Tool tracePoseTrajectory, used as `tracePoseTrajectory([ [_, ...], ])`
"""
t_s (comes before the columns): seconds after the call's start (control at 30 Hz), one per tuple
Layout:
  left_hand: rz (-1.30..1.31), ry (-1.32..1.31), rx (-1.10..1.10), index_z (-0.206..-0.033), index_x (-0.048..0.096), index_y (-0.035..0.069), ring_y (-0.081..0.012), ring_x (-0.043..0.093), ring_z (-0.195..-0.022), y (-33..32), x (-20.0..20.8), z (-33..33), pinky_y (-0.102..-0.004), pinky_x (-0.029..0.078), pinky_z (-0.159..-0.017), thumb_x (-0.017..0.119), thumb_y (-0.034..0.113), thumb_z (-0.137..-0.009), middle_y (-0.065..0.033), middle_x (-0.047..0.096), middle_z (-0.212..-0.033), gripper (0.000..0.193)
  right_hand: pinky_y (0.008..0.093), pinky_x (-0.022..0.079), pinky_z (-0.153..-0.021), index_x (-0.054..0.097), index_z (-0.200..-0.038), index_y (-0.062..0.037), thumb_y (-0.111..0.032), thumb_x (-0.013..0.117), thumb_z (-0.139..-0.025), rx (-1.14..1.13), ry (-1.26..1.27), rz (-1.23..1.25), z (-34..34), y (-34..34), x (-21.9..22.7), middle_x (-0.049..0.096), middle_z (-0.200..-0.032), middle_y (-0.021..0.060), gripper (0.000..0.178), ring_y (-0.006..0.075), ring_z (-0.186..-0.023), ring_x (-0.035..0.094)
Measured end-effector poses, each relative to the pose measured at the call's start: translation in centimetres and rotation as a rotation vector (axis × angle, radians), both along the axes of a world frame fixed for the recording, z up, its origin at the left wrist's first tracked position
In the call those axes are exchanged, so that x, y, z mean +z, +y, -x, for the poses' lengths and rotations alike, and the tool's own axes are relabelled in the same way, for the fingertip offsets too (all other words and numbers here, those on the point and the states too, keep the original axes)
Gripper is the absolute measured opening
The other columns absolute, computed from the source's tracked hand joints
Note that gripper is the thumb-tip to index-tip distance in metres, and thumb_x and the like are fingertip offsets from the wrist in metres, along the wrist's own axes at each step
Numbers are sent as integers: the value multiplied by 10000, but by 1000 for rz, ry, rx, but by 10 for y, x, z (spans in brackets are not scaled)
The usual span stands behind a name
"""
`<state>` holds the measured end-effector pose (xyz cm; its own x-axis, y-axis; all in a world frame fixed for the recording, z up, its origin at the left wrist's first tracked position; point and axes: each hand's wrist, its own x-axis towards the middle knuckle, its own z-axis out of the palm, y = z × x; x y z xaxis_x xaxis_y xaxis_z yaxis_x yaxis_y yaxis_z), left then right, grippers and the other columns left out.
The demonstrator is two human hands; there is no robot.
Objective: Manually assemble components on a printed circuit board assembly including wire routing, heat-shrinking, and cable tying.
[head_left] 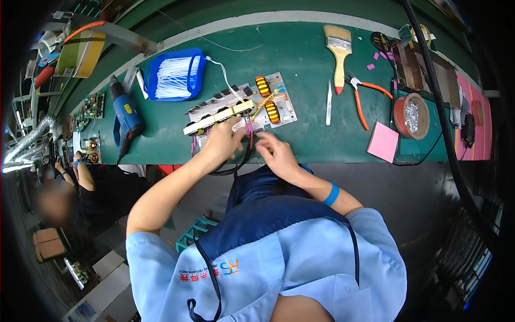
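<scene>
A long circuit board (pixel 292 113) lies on the bench in front of me, with a row of yellow-wrapped transformers (pixel 221 115) and two black-and-yellow ring coils. My left hand (pixel 221 142) rests at its near edge, fingers curled by the transformers; what they hold is hidden. Red and purple wires (pixel 250 132) rise between my hands, and black cables (pixel 244 162) loop below them off the bench edge. My right hand (pixel 278 154) is just right of these wires, its bent fingers apart and nothing visible in them.
Left of the board are a blue tray of white cable ties (pixel 198 72) and a blue heat gun (pixel 126 111). To the right lie a brush (pixel 338 53), tweezers (pixel 329 104), orange-handled pliers (pixel 360 102), pink notes (pixel 382 140) and a round reel (pixel 412 116). Another person (pixel 102 198) works at left.
</scene>
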<state>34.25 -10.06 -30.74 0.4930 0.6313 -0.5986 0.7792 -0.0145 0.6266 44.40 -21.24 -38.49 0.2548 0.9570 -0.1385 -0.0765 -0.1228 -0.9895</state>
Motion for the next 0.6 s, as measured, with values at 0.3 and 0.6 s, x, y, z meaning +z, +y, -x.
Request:
tracePoseTrajectory([
  [0.3,-827,-205,-191,-985,498,59,-263,552,-636,-27,-28,10,-335,439,-551,630,121,-629,-109,549,-844,385,353,417,-654,433,-1048,-23,2,436,-720,-12,-447,-283,-15,37,8,524,-884,170,329,323,-752,523],
  [0.6,-612,-131,-83,-934,501,67,-271,552,-729,-31,-35,14,-343,446,-586,623,113,-625,-97,559,-848,335,210,422,-516,518,-904,20,13,437,-752,133,-216,-5,-16,37,7,572,-679,74,173,93,-586,549],
])
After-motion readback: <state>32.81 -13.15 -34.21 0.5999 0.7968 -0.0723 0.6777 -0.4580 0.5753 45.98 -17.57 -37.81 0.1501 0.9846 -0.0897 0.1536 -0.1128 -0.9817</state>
